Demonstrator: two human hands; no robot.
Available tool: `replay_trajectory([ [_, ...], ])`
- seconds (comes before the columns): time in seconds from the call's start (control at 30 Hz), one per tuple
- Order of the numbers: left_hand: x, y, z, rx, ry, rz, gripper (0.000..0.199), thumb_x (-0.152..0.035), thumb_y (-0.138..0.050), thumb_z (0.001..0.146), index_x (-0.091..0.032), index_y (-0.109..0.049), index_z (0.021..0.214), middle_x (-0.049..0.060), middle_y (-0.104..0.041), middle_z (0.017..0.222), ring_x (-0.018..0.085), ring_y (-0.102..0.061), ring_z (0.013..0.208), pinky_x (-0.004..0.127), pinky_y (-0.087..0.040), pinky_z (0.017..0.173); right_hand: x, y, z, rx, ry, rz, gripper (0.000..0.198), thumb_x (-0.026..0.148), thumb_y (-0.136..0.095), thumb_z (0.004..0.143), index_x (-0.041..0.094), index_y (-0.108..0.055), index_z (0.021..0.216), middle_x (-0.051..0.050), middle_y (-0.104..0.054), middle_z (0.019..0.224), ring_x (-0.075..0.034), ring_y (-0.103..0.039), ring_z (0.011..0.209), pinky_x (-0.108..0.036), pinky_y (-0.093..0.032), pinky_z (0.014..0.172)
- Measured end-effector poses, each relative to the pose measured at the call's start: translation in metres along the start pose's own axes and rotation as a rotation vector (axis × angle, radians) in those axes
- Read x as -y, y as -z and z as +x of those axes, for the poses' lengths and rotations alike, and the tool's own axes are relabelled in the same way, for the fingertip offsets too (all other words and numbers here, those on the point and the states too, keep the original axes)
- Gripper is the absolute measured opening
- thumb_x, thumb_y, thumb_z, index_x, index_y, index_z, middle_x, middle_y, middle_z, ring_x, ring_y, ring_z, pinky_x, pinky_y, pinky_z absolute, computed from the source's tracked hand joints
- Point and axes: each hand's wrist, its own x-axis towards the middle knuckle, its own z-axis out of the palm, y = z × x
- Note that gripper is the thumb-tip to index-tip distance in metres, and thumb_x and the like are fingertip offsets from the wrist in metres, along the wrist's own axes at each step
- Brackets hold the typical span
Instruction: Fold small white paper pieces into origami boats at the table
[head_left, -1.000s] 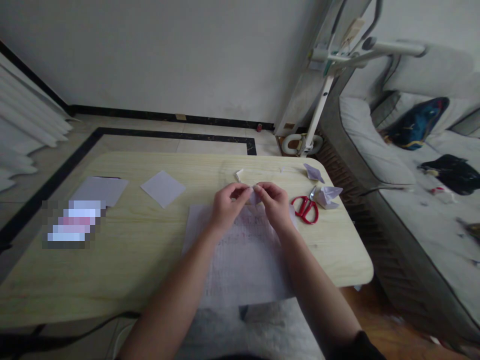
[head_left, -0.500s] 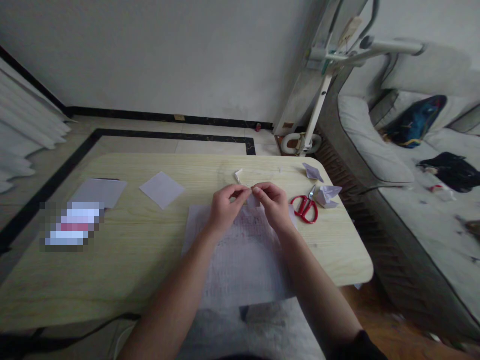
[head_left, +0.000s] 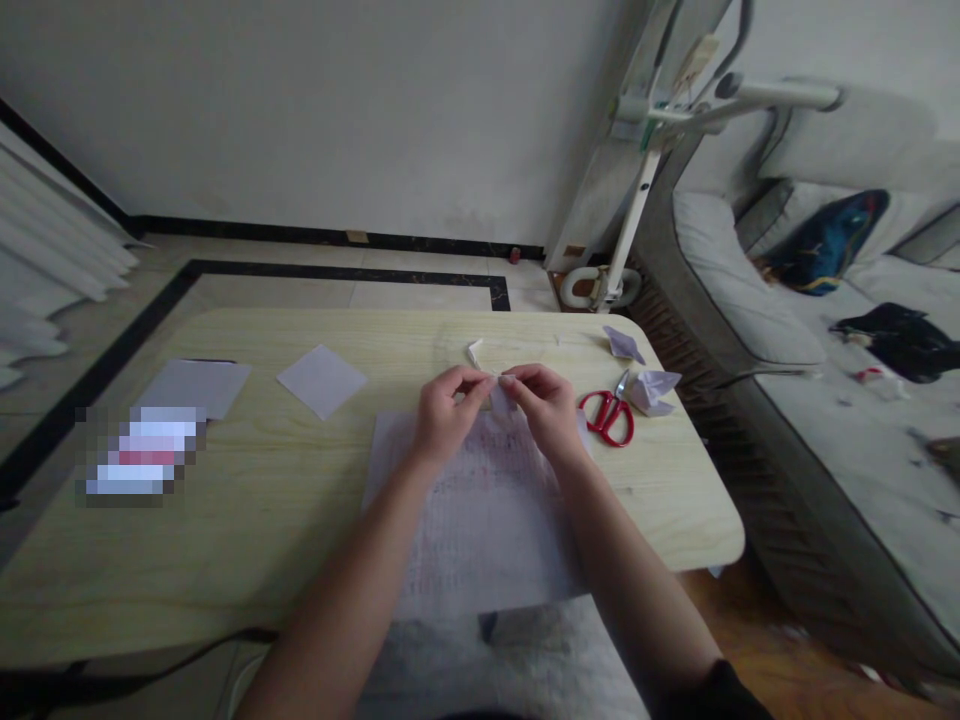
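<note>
My left hand [head_left: 450, 405] and my right hand [head_left: 541, 398] meet over the top of a large printed sheet [head_left: 495, 530]. Between their fingertips is a small piece of folded white paper [head_left: 501, 400], pinched from both sides; fingers cover much of it. Just beyond my hands lies a narrow folded paper strip [head_left: 475, 351]. Red-handled scissors [head_left: 611, 412] rest to the right of my right hand, blades pointing away. Beside them sit a folded paper shape [head_left: 655, 391] and, farther back, another folded paper piece [head_left: 623, 345].
On the light wooden table [head_left: 300, 540], a square white paper [head_left: 322, 381] lies left of my hands. Farther left are more paper [head_left: 196, 388] and a blurred-out bright object [head_left: 146, 450]. A grey sofa [head_left: 810, 340] and a white metal stand [head_left: 634, 210] are beyond the right edge.
Both hands stay pinched on the small paper, with only a slight shift of the fingers; a bit more of the paper shows between them. The view has moved very slightly.
</note>
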Motion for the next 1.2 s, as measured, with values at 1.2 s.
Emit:
replay_trajectory([
  [1.2,-0.007,-0.007,0.001,0.198,0.245,-0.235,0.020,-0.034,-0.067,0.078,-0.015,-0.069,0.082,0.005,-0.073,0.078,0.017,-0.068,0.069,0.025,-0.056,0.061,-0.006,-0.003,0.002,-0.171,-0.021,-0.005,0.025,0.040,-0.072,0.074,0.019,-0.061,0.066,0.002,-0.057,0.060,-0.012,-0.049,0.057,-0.026,-0.042,0.057],
])
